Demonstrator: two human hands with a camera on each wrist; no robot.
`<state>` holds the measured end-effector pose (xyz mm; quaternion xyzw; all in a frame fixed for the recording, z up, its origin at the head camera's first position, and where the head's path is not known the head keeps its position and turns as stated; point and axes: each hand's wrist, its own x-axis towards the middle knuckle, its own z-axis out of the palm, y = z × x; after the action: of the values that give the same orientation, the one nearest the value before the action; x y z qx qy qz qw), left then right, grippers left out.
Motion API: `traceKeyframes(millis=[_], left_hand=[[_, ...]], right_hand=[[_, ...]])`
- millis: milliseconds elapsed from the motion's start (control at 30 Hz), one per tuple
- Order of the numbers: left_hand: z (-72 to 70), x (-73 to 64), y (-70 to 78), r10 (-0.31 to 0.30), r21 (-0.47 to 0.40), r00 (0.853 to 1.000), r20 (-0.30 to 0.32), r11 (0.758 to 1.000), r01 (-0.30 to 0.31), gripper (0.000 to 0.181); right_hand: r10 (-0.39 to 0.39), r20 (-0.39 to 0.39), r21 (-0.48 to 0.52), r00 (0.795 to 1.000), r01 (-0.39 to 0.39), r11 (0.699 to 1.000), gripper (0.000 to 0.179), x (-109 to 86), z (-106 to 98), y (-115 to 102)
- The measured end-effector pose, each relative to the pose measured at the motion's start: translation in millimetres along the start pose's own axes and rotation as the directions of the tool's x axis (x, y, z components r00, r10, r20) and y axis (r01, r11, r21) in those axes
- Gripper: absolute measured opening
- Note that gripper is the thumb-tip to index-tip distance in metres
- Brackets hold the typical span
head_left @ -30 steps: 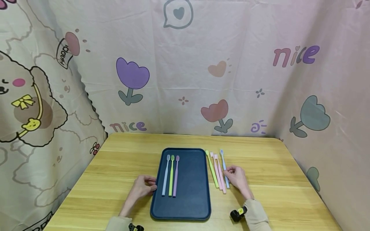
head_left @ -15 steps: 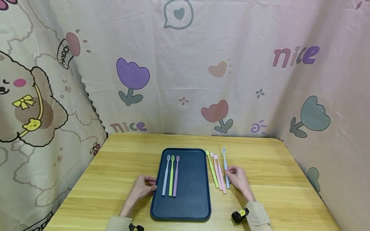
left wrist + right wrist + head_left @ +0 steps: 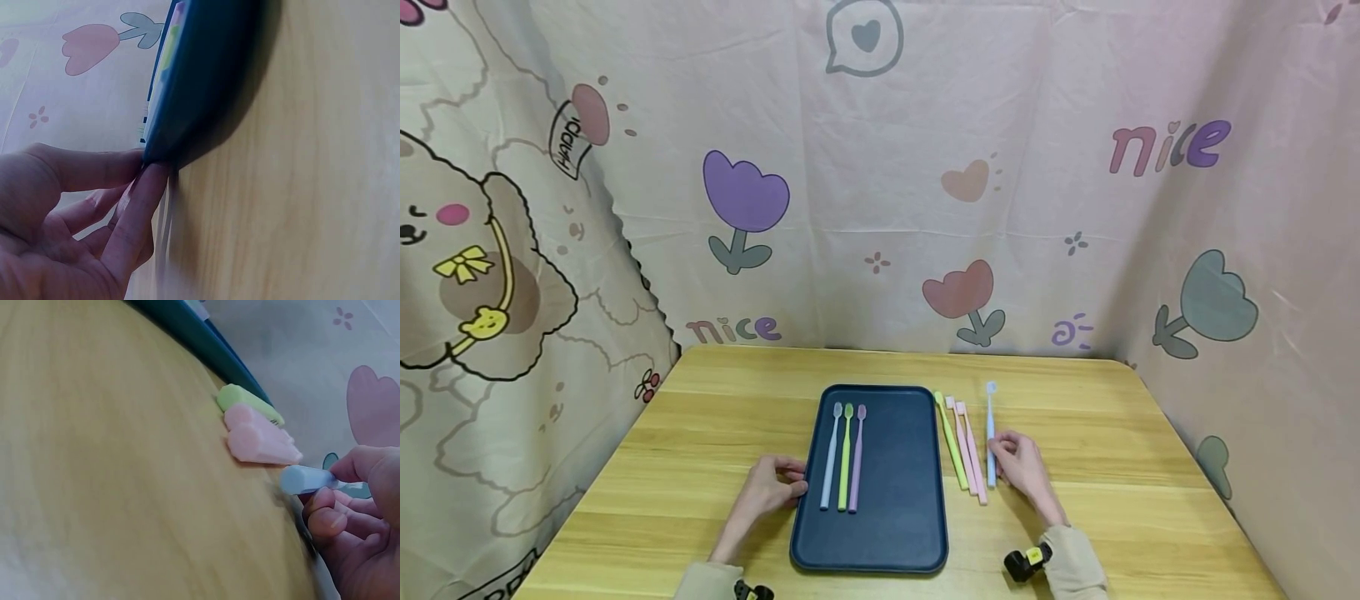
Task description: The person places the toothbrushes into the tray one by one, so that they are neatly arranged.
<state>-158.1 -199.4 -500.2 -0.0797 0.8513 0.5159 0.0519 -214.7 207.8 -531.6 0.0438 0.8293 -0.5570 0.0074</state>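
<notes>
My right hand (image 3: 1018, 462) pinches a blue toothbrush (image 3: 990, 408) by its handle between thumb and fingers, its bristle head pointing away from me. In the right wrist view the handle end of this blue toothbrush (image 3: 300, 479) sticks out from the fingertips, close to the table. Just left of it lie two pink toothbrushes (image 3: 972, 457) and a yellow-green toothbrush (image 3: 952, 442), side by side. My left hand (image 3: 772, 483) holds the left rim of a dark blue tray (image 3: 898, 500); in the left wrist view thumb and fingers (image 3: 134, 215) meet at its edge.
Inside the tray, on its left side, a light blue toothbrush (image 3: 830, 458), a yellow-green toothbrush (image 3: 844, 458) and a purple toothbrush (image 3: 856, 458) lie in a row. The wooden table (image 3: 715, 400) ends at a printed curtain (image 3: 865, 167) behind and at both sides.
My right hand has drawn the blue toothbrush slightly right, away from the pink ones, and its head has swung right so it lies straighter. The left hand and tray stay put.
</notes>
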Motion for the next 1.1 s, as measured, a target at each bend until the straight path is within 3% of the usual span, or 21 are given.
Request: traceKeyframes(millis=[600, 1100], left_hand=[[1.0, 0.3, -0.3, 0.004, -0.012, 1.000, -0.007, 1.000, -0.004, 0.024], [1.6, -0.5, 0.6, 0.002, -0.013, 1.000, -0.010, 1.000, -0.002, 0.024]], right_hand=[[-0.026, 0.100, 0.170, 0.995, 0.009, 0.985, 0.039, -11.8, -1, -24], [-0.121, 0.206, 0.186, 0.971, 0.083, 0.979, 0.035, -20.2, 16, -42]])
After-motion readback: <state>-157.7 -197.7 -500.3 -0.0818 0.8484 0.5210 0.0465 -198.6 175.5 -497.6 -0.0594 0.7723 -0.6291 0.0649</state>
